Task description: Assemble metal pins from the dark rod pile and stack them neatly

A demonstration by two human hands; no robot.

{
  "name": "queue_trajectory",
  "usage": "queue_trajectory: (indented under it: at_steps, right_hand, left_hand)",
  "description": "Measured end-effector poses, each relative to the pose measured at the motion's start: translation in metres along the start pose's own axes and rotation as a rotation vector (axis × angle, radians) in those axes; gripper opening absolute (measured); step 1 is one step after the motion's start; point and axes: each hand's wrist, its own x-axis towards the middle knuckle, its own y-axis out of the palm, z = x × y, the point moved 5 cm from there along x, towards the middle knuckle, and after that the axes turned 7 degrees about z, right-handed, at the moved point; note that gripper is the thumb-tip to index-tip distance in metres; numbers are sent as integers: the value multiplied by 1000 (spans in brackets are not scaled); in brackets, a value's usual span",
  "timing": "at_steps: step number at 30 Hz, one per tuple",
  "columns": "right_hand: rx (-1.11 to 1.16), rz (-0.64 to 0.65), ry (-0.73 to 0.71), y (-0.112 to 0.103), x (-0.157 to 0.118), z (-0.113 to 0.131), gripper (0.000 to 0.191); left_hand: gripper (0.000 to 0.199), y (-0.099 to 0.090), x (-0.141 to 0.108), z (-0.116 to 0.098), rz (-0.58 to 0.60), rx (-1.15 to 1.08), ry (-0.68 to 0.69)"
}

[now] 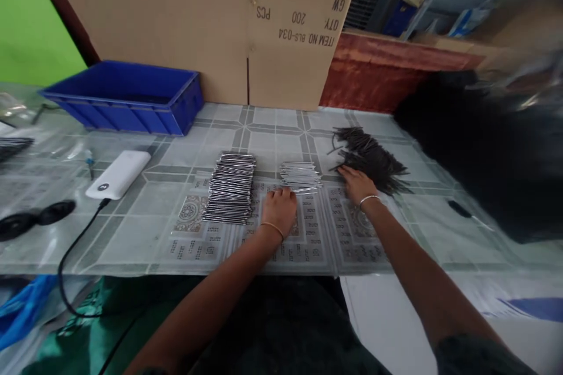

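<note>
The dark strands (376, 159), two o'clock from the left hand (280, 211) and touched by the right hand (358, 184), look light, bendy, best pinched mid-length (whether either hand grips, I cannot tell).

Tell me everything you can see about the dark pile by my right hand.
The dark pile is a loose heap of thin grey-black strands; their material is unclear. It lies on the patterned tabletop, right of the silvery rods, with stray ends sticking out. The right hand seems to touch its left side.
</note>
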Motion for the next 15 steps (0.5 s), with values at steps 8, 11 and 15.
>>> queue_trajectory:
  at_steps: [8,11,15]
  right_hand:
    - [-146,40,-176,-16,18,-6,25]
    - [-212,23,-317,-19,20,-8,21]
    - [-290,5,-481,-20,21,-6,19]
  left_hand:
    - [31,-2,9,3,72,120,0]
    - [30,-3,11,2,96,153,12]
    - [28,-4,16,2,120,195,34]
